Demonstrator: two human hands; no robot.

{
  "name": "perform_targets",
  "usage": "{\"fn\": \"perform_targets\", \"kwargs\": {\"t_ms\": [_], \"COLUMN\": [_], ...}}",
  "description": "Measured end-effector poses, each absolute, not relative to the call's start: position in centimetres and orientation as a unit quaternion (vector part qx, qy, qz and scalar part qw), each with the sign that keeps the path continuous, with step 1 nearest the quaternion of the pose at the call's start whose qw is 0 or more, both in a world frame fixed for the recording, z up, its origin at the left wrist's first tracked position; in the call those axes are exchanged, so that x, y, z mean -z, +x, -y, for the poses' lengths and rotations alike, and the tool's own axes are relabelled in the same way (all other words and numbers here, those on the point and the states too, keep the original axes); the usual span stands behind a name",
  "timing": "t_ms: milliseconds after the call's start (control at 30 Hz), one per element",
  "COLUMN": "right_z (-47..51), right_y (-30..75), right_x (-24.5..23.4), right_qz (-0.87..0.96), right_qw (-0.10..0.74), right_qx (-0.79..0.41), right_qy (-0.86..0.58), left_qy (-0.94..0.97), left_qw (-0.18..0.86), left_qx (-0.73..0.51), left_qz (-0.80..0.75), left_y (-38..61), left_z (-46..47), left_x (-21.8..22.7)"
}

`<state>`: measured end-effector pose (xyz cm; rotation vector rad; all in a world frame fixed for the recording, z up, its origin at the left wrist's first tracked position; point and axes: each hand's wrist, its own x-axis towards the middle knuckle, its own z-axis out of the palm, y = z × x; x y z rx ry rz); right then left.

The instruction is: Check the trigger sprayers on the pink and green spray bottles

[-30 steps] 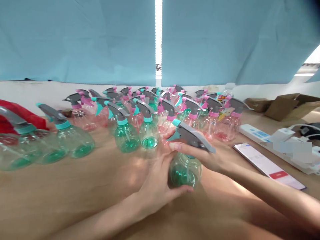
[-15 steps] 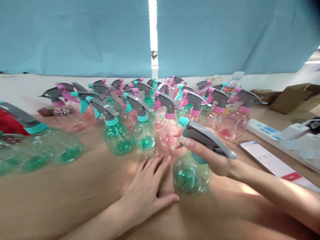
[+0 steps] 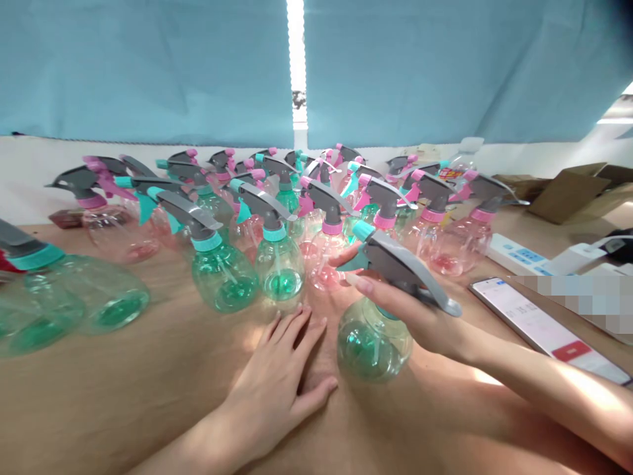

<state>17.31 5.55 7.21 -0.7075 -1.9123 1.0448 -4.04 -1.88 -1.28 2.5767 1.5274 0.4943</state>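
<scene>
My left hand (image 3: 277,376) lies palm down on the brown tabletop, its fingers stretched and the thumb apart, with nothing in it. To its right stands a green spray bottle (image 3: 374,346) with a grey trigger head and teal collar. Around this bottle's neck is my right hand (image 3: 420,316), thumb on the near side and other fingers beyond the neck, partly hidden by the head. Just past my left fingertips are a green spray bottle (image 3: 280,267) and a pink spray bottle (image 3: 329,264). Another green spray bottle (image 3: 225,277) is left of them.
Several more pink and green spray bottles crowd the back. At the left edge stand more green bottles (image 3: 111,297). On the right lie a phone (image 3: 539,323) with a lit screen and a white power strip (image 3: 519,254). Behind them is a cardboard box (image 3: 568,191).
The view has shifted slightly, so the bottles on the left sit further left. My right fingers beyond the bottle's neck look more stretched out. My left hand stays flat.
</scene>
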Motion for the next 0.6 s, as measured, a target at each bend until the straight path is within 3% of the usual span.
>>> {"fn": "perform_targets", "kwargs": {"t_ms": [600], "right_z": [-5.9], "right_y": [17.4], "right_x": [-7.2], "right_qz": [0.754], "right_qw": [0.406], "right_qx": [-0.443], "right_qy": [-0.264], "left_qy": [0.839], "left_qw": [0.081], "left_qx": [-0.139], "left_qz": [-0.52], "left_y": [-3.4], "left_z": [1.9], "left_x": [-0.5]}}
